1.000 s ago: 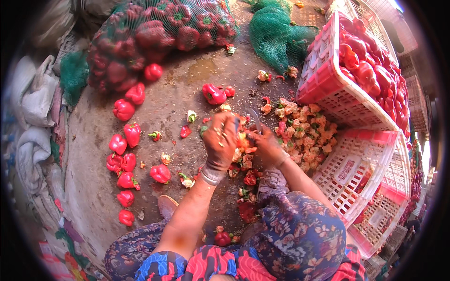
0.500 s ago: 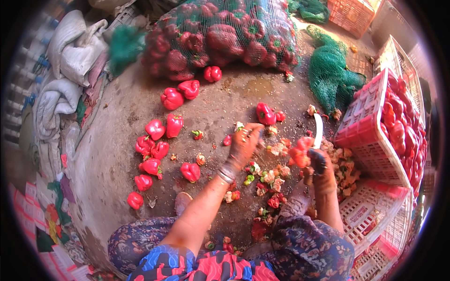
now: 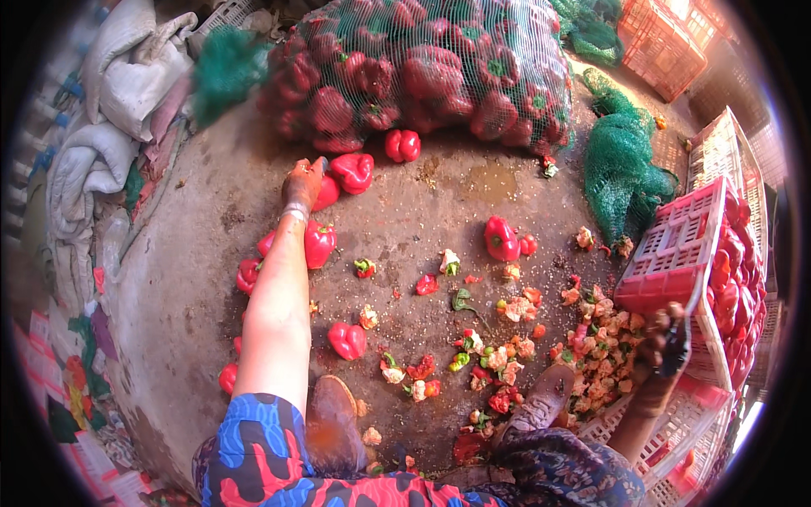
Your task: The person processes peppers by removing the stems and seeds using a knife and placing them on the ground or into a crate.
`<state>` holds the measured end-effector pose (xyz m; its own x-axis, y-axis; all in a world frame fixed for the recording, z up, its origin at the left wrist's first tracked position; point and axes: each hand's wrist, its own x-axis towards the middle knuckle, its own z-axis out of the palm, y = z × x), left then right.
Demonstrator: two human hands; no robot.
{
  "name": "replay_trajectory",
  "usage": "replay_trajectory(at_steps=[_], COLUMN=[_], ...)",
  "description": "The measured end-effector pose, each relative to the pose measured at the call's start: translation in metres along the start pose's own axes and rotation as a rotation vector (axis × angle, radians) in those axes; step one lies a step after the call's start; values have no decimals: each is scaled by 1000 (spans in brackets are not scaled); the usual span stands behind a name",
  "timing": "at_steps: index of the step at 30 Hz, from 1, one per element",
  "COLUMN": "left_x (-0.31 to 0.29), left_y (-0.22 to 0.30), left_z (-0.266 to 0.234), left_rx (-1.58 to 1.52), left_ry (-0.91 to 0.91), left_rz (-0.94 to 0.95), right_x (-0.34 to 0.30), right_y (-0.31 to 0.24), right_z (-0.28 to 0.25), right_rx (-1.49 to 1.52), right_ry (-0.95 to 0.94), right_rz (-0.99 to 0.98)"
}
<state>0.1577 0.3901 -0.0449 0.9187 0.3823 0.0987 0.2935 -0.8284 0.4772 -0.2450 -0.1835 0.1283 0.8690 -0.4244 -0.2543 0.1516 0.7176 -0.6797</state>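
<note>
While red peppers [image 3: 733,287] filled a net [image 3: 530,52] and a crate [image 3: 672,241] on the right, the left hand [image 3: 304,182] had its fingers half curled over a pepper [image 3: 326,195] on the floor [image 3: 198,224], near the net; its grip could not be told. Beside the crate, the right hand [image 3: 657,345] was closed around a knife [image 3: 690,319].

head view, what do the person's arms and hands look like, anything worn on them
The left sleeve is short, with wavy blue, red-pink and black shapes, leaving the left forearm bare. A pale band circles the wrist below the left hand. The right forearm shows no sleeve; blur hides whether the right hand wears anything.
</note>
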Motion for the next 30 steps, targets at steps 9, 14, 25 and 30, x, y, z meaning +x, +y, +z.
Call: replay_trajectory(at_steps=[9,14,25,30], left_x=[-78,-73,-266,-345], left_y=[16,67,128,192], left_z=[-2,-36,-28,-71], left_rx=[107,148,-735,-716], left_ry=[144,-357,-201,-217], left_rz=[355,21,513,749], right_x=[5,-5,-15,-13], right_y=[60,85,131,149], right_z=[36,54,65,71], right_rx=[-359,-584,-766,-1074], right_ry=[188,112,-268,-409], right_rz=[123,421,404,-230])
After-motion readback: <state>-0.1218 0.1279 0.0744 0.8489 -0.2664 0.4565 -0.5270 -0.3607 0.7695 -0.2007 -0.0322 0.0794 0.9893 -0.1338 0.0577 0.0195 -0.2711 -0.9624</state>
